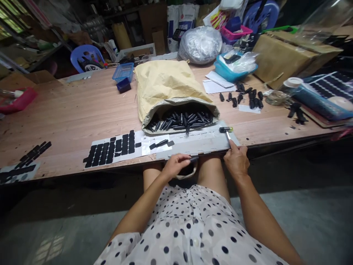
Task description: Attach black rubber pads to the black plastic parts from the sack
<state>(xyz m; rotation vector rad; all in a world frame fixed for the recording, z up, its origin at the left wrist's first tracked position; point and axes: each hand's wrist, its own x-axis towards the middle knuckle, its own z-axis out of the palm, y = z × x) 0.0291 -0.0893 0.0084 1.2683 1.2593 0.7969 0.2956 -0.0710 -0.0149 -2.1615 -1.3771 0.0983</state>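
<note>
My right hand [237,160] is closed round the handle of a small hammer [226,129], whose head is black with a yellow-green end. The hammer head is over the right part of a grey board [200,141] along the table's front edge. My left hand [176,165] pinches a small black tapered piece [193,159] at that edge, above an open bag [190,175] between my knees. Many like pieces fill a large paper sack [168,81] that lies with its mouth towards me. One more black piece [161,143] lies on a white sheet left of the board.
Rows of black stickers [102,152] lie to the left on a pale sheet. At the right are loose black pieces [255,98], a blue basin [234,68] and a cardboard box [289,57]. Small blue baskets [123,73] stand behind, left of the sack.
</note>
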